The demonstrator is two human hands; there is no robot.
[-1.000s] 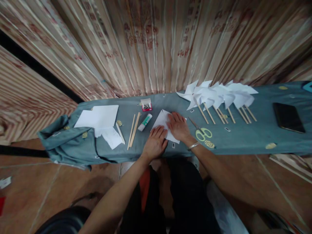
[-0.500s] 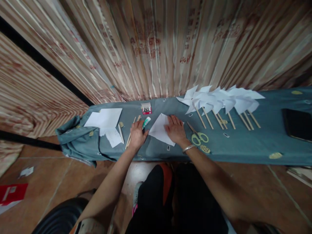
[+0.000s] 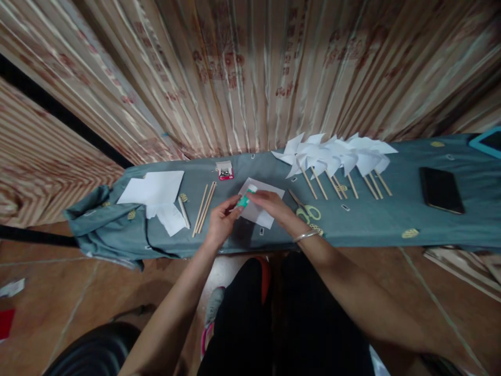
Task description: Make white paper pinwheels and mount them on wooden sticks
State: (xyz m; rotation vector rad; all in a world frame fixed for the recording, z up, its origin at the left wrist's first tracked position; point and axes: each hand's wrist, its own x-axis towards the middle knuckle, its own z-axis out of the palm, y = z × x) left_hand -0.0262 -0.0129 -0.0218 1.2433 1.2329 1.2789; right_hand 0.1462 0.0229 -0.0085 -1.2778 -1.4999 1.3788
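Observation:
A green and white glue stick (image 3: 245, 200) is held tilted over a white paper sheet (image 3: 259, 214). My left hand (image 3: 224, 220) is closed around its lower end. The fingers of my right hand (image 3: 272, 204) are closed at its white upper end; the grip there is partly hidden. The paper lies on the cloth beneath both hands, partly covered by them. Green-handled scissors (image 3: 308, 211) rest just right of my right hand. Left of my left hand lie several thin wooden sticks (image 3: 205, 209).
Several white paper pinwheels (image 3: 336, 156) on sticks lie overlapping at the back right. A small red box of metal pins (image 3: 225, 171) stands behind the glue stick. White paper sheets (image 3: 156, 189) and a white pen (image 3: 183, 212) are at left, a black phone (image 3: 442, 190) at right.
My left hand has lifted the glue stick off the cloth and brought it over the paper. My right hand has left the paper and come to the stick's upper end.

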